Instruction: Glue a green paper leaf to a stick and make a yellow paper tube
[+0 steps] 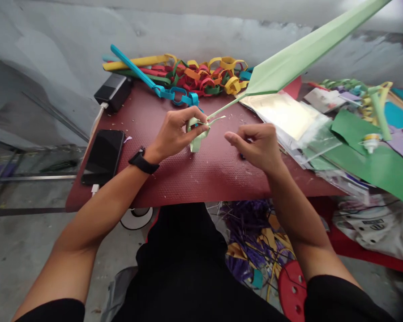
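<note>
Left hand (174, 132) pinches a curled pale-green paper strip (199, 134) mid-tabletop (174, 179); right hand (255, 145), loosely curled, holds nothing. Paper chain (195, 78) lines the far edge, smartphone (103, 155) at left edge.

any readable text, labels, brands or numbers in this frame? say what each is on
None readable.
White bag at lower right: dark printed marks, too blurred to read.
Phone: screen dark, no text.
Black box: no label visible.
Watch: face not visible.
Paper strip in the left hand: plain.
</note>
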`<state>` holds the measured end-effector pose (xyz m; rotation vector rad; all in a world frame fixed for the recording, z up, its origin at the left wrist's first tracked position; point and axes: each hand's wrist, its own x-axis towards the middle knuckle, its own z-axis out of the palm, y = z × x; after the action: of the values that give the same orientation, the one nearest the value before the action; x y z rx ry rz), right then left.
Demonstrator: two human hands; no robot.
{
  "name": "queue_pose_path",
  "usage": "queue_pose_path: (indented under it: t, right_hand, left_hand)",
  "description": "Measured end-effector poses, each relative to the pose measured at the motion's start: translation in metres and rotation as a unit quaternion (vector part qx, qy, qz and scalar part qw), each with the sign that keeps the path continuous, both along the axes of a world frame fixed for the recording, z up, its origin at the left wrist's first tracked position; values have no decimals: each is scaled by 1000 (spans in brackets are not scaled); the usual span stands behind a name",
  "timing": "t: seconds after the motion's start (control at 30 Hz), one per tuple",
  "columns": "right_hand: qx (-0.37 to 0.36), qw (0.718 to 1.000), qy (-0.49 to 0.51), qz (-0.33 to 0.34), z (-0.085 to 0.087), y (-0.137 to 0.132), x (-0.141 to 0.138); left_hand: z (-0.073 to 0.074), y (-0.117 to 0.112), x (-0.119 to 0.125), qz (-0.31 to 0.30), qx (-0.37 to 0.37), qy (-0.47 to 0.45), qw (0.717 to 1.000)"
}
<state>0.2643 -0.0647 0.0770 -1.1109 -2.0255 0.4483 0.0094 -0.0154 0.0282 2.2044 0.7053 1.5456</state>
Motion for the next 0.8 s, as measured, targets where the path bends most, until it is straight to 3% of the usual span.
queue_pose_path:
  t: [0.17,0.5,0.8]
  right_hand:
    - [20,996,82,12,-20,16,-34]
    - [-2,989,143,20,-30,15,-37]
    - [-23,983,179,17,-33,13,-40]
  left_hand:
    - [2,-4,1,-21,7,0,1000]
    - [2,-7,2,-52,18,6,998]
    - [2,-9,4,-41,26,0,999]
